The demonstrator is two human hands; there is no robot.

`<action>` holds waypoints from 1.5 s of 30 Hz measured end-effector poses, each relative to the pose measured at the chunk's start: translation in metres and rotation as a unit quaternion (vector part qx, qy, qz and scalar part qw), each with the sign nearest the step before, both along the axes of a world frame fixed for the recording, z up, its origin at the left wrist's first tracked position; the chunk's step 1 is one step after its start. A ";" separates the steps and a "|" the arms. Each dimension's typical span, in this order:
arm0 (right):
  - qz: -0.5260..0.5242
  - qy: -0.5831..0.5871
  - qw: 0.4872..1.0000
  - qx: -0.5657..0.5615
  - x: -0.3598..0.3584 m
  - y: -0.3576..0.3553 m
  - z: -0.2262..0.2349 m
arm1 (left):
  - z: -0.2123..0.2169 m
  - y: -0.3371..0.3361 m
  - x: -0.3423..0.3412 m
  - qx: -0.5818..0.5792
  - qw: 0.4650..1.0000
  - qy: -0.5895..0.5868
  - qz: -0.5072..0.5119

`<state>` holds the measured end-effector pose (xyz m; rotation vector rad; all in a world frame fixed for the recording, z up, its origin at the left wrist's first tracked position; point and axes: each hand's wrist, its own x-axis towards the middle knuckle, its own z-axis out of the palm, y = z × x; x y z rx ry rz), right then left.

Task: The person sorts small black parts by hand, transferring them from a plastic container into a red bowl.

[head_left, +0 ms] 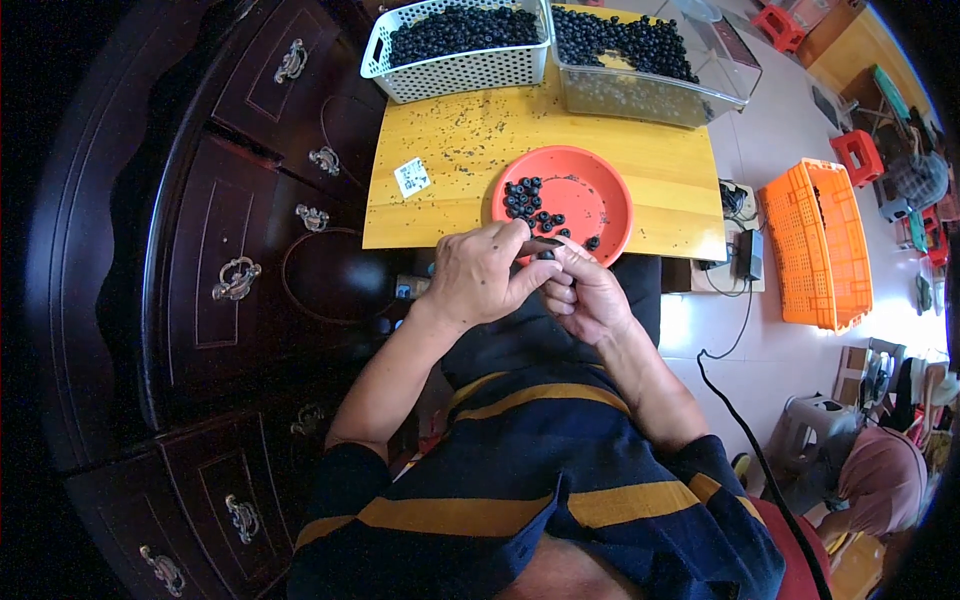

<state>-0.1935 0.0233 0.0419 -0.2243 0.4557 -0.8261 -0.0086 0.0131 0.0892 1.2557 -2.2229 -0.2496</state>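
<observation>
Showing smooth yellow wood grain under a varnished sheen on the surface (670, 185). Gleaming as dark lacquered wood along the cabinet (225, 195), and glinting as silvery, ornate metal at the drawer handle (233, 286). Looking like smooth, pale perforated plastic in the basket (475, 74), clear glossy plastic in the bin (640, 98), smooth red plastic in the dish (577, 198) and latticed orange plastic in the crate (797, 245). Suggesting plastic or rubber, too small for telling which, with a dull shine in the black rings (522, 200). Appearing as flat white paper in the printed square (411, 177). Presenting as soft, matt cloth in the striped top (500, 450). Reflecting light as smooth, glossy tile on the floor (680, 365).
</observation>
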 end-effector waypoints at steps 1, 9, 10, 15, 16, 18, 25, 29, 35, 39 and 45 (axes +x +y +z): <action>-0.004 0.001 1.000 0.001 0.000 0.000 0.001 | -0.001 0.000 0.000 0.000 1.000 0.007 0.002; -0.008 -0.005 1.000 0.021 0.002 0.001 0.003 | 0.001 -0.001 0.002 0.010 1.000 0.020 0.000; -0.004 -0.001 1.000 0.023 0.002 0.001 0.003 | 0.000 -0.001 0.002 0.002 1.000 0.018 -0.004; -0.008 0.008 0.999 0.045 0.003 0.002 0.003 | -0.006 0.000 0.003 0.005 1.000 0.004 -0.005; -0.016 0.009 0.999 0.036 0.004 0.002 0.002 | -0.006 0.001 0.002 0.015 1.000 0.014 -0.005; -0.023 0.010 0.999 0.026 0.004 0.002 0.002 | -0.008 0.002 0.001 0.024 0.999 0.023 -0.004; -0.039 -0.015 0.998 0.054 0.006 0.007 0.006 | -0.008 0.000 0.001 0.037 0.998 0.043 -0.010; -0.032 -0.002 0.996 0.086 0.011 0.004 0.013 | 0.005 0.000 -0.002 0.057 0.992 0.110 0.009; 0.003 -0.028 0.995 0.101 0.013 0.004 0.002 | 0.011 -0.003 0.000 0.111 0.985 0.133 -0.014; 0.007 -0.091 0.991 0.099 0.009 0.005 -0.017 | 0.034 -0.030 0.021 0.246 0.968 -0.014 -0.037; -0.043 -0.057 0.988 0.134 0.003 -0.001 -0.005 | 0.058 -0.107 0.068 0.177 0.983 -0.030 0.049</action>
